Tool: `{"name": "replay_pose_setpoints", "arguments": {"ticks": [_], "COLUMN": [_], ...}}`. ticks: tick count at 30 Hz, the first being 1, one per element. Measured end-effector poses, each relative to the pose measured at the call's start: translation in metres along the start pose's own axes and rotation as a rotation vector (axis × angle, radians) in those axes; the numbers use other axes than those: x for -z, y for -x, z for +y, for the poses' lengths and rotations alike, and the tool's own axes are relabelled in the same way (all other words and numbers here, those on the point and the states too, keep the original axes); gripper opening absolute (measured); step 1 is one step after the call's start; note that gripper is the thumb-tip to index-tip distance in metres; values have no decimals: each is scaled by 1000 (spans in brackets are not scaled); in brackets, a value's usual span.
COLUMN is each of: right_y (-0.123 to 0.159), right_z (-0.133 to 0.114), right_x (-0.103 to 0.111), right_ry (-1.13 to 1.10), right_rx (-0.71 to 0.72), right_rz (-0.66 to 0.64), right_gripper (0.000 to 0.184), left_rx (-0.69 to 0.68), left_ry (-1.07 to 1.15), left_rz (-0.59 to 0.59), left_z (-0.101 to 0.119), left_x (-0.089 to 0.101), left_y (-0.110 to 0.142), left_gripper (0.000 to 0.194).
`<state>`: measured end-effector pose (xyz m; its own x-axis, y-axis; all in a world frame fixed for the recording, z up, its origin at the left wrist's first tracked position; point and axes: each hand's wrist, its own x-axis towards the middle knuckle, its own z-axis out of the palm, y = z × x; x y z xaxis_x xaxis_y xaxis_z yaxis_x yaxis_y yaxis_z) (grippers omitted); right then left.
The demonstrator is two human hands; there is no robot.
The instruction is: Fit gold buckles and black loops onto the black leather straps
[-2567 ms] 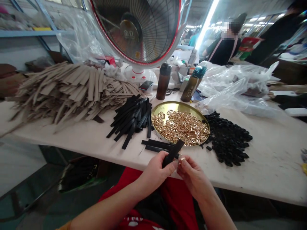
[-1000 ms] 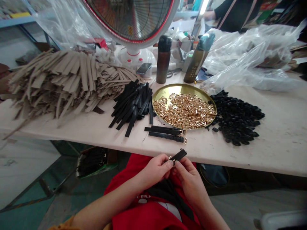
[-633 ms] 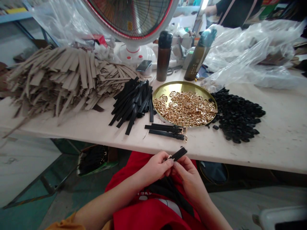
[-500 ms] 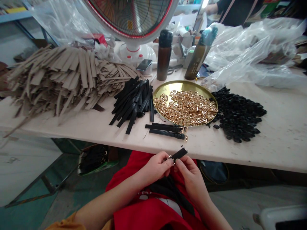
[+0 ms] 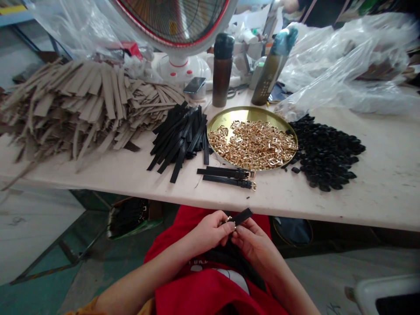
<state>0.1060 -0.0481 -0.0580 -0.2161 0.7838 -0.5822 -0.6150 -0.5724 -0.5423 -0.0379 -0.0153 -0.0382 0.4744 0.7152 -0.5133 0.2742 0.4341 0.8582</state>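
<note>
Over my lap, just in front of the table edge, my left hand (image 5: 215,228) pinches a black strap (image 5: 242,216) beside a small gold buckle (image 5: 229,218). My right hand (image 5: 251,238) has its fingers closed on the same strap from the other side. The strap's free end sticks up to the right; the rest is hidden by my fingers. Several finished-looking straps with buckles (image 5: 226,177) lie on the table ahead. Behind them are a pile of black straps (image 5: 180,142), a round gold tray (image 5: 252,112) of gold buckles (image 5: 259,144), and a heap of small black loops (image 5: 326,153).
A large stack of grey-beige strips (image 5: 75,105) covers the table's left. A fan (image 5: 177,26), a dark bottle (image 5: 223,72), a tilted bottle (image 5: 274,65) and plastic sheeting (image 5: 344,65) stand behind. Below the table sits a box of black straps (image 5: 129,216). Part of another person shows at the back.
Both hands still hold the strap and have shifted slightly. My right fingers have moved down and left along it, near the buckle. The view has tilted slightly.
</note>
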Motion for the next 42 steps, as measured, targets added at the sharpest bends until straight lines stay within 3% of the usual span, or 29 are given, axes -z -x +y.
{"name": "replay_pose_setpoints", "arguments": {"ticks": [5, 13, 24, 27, 31, 34, 36, 40, 42], "right_y": [-1, 4, 6, 7, 9, 8, 6, -1, -3], "right_z": [1, 1, 5, 4, 4, 0, -6, -19, -22], "right_x": [-3, -11, -11, -9, -1, 3, 3, -3, -5], "right_ry": [-59, -107, 3, 234, 699, 855, 793, 496, 449], "right_rx": [-29, 49, 58, 161, 494, 642, 569, 265, 246], "right_rz": [15, 61, 78, 118, 230, 225, 192, 34, 3], "right_gripper": [20, 19, 22, 19, 9, 4, 6, 11, 11], "left_rx": [-14, -22, -58, -43, -21, -51, -94, -136, -127], "left_ry": [2, 189, 123, 105, 23, -114, -205, -262, -236], "left_rz": [20, 5, 57, 71, 96, 131, 134, 82, 66], "left_z": [-2, -2, -3, -3, -1, 6, 12, 16, 13], "left_x": [0, -4, -7, -8, -12, -14, -13, -8, -5], "left_y": [-2, 0, 5, 5, 5, 8, 10, 5, -3], "left_gripper": [28, 31, 22, 19, 16, 16, 16, 20, 26]}}
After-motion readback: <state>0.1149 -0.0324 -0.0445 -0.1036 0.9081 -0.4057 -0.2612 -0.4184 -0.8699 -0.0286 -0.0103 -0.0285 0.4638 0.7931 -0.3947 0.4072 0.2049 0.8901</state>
